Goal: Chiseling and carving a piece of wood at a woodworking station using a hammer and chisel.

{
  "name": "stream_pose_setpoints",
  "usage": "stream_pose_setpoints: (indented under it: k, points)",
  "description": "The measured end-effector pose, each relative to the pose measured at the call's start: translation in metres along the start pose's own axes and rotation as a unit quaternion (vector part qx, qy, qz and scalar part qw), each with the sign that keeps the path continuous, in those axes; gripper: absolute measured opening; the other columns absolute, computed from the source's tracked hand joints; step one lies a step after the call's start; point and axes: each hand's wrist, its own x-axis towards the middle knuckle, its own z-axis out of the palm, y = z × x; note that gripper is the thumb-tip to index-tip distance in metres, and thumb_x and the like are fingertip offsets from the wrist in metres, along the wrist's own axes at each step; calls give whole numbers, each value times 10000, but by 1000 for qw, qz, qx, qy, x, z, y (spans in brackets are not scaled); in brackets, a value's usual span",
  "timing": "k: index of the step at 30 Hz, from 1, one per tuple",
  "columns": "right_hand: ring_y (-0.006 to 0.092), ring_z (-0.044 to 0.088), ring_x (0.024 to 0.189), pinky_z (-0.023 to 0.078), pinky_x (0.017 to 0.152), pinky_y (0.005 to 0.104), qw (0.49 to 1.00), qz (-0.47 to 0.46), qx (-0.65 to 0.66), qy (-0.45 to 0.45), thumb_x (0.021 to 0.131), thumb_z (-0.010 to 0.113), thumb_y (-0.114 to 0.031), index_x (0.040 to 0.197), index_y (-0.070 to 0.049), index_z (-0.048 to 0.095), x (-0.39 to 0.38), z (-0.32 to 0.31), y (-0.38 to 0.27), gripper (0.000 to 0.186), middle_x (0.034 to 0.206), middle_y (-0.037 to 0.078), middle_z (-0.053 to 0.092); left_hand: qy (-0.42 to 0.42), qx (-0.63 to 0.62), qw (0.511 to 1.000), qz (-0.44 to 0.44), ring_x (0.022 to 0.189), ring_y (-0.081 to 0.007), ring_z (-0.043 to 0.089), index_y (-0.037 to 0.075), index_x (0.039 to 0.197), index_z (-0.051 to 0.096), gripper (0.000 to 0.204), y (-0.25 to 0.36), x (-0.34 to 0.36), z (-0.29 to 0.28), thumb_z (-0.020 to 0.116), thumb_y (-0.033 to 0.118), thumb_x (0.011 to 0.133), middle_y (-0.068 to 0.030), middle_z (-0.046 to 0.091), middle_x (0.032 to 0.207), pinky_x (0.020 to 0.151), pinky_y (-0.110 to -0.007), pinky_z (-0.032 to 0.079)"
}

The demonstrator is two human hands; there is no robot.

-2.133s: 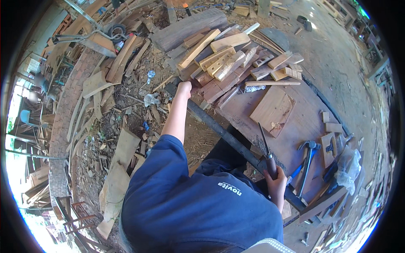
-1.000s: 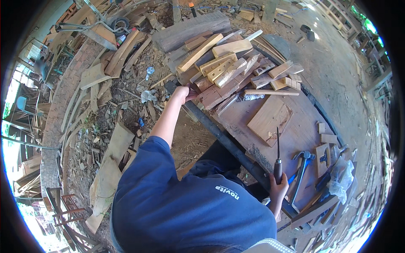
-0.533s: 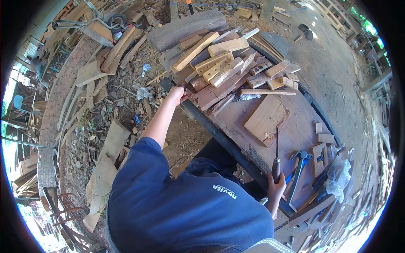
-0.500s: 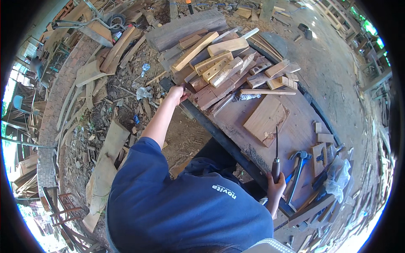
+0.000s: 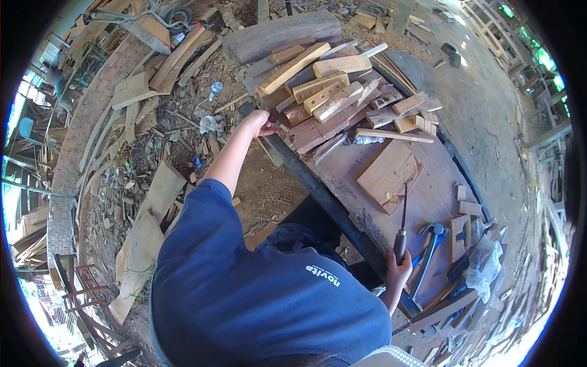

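Observation:
My left hand (image 5: pixel 260 122) reaches far forward to the near edge of a pile of cut wooden blocks (image 5: pixel 330 98) on the workbench (image 5: pixel 428 202). Its fingers are curled on a reddish wooden block (image 5: pixel 306 131) at the pile's edge. My right hand (image 5: pixel 397 275) is low at the bench's near edge, closed around the wooden handle of a chisel (image 5: pixel 402 226). The thin metal shaft points up toward a flat square board (image 5: pixel 389 174).
A claw hammer with a blue handle (image 5: pixel 431 244) and small tools lie right of my right hand, beside a crumpled plastic bag (image 5: pixel 483 269). A thick beam (image 5: pixel 281 33) lies behind the pile. Scrap planks (image 5: pixel 147 232) and debris litter the dirt at left.
My left hand has stayed at the edge of the block pile. My right hand has kept hold of the chisel and sunk slightly toward the bench's near edge.

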Motion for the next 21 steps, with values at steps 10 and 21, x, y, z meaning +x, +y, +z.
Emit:
stream_pose_setpoints:
  k: [10,21]
  points:
    - [110,491,636,412,582,282,999,21,43,2,846,729,-301,918,22,613,1,2,8,351,662,29,552,-119,-249,957,-93,613,-162,629,24,838,449,299,1,13,-28,490,274,996,-100,578,704,411,-193,506]
    - [107,463,620,396,570,287,999,30,18,2,847,721,-277,894,18,607,2,5,3,319,653,33,544,-160,-410,897,-27,562,-148,584,60,788,444,267,-39,-55,42,486,230,990,-33,539,629,439,-223,495]
